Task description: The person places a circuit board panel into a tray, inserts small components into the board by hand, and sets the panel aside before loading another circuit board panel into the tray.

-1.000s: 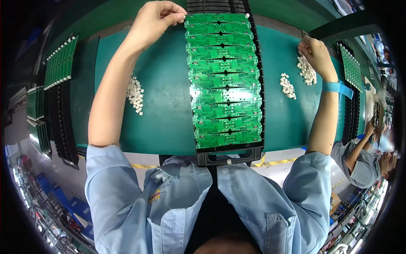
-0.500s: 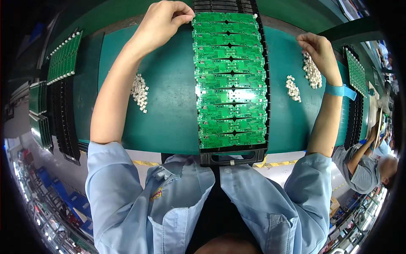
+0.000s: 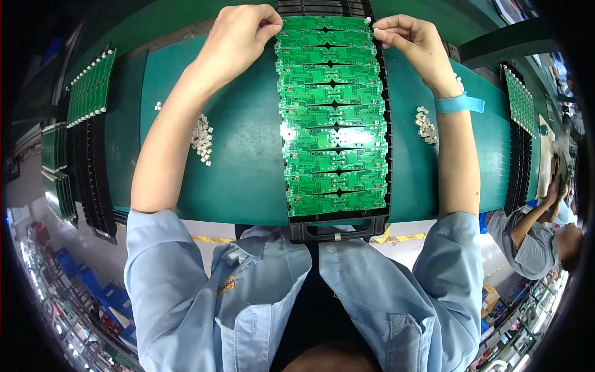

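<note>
A panel of green circuit boards [image 3: 331,111], joined in rows, lies in a black rack-like carrier [image 3: 338,230] in front of me. My left hand [image 3: 243,38] is closed in a pinch at the panel's far left corner; what its fingertips hold, if anything, is hidden. At the far right edge my right hand [image 3: 416,48], with a blue band on its wrist, pinches a small white connector [image 3: 377,31]. Just beyond those fingertips, another white connector [image 3: 368,20] sits on the panel's corner. Loose white connectors [image 3: 202,141] lie in a pile beside my left forearm.
Another connector pile [image 3: 425,126] lies right of the carrier, on the green mat [image 3: 248,167]. Board panels edged with white parts stand at far left [image 3: 93,87] and far right [image 3: 519,99]. A dark beam [image 3: 502,43] crosses at upper right. A co-worker [image 3: 527,245] is at right.
My right hand has moved left from above the right-hand connector piles to the panel's far right edge. My left hand stays pinched at the far left corner.
</note>
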Available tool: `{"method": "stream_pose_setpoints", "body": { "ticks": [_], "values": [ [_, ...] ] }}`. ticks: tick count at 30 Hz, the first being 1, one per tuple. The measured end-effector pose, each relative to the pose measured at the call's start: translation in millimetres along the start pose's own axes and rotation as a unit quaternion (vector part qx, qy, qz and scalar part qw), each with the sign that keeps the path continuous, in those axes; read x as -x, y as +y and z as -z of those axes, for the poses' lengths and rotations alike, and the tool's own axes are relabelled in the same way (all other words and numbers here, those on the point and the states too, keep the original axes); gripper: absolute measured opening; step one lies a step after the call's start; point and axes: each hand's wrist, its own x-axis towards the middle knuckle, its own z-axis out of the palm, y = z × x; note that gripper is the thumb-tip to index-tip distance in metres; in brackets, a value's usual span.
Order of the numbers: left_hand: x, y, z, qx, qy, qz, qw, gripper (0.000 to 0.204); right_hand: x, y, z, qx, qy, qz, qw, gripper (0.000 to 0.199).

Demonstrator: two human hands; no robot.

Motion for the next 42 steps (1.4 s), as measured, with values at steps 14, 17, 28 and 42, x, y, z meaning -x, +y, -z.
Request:
{"method": "stream_pose_setpoints", "body": {
  "ticks": [14, 17, 28, 42],
  "values": [
    [93, -52, 68, -0.077, 0.069, 0.269, 0.958, 0.018, -4, 24, 0, 0.091, 0.002, 0.062, 0.994, 0.017],
    [134, -73, 72, -0.057, 0.090, 0.300, 0.948, 0.018, -4, 26, -2, 0.075, 0.015, 0.074, 0.994, 0.016],
    [164, -76, 52, 0.029, 0.132, 0.285, 0.949, 0.015, -1, 15, -6, 0.096, 0.019, 0.109, 0.989, 0.013],
    [160, -89, 58, 0.013, 0.123, 0.297, 0.947, 0.012, 38, 28, 94, 0.346, 0.079, 0.015, 0.935, 0.014]
  ]
}}
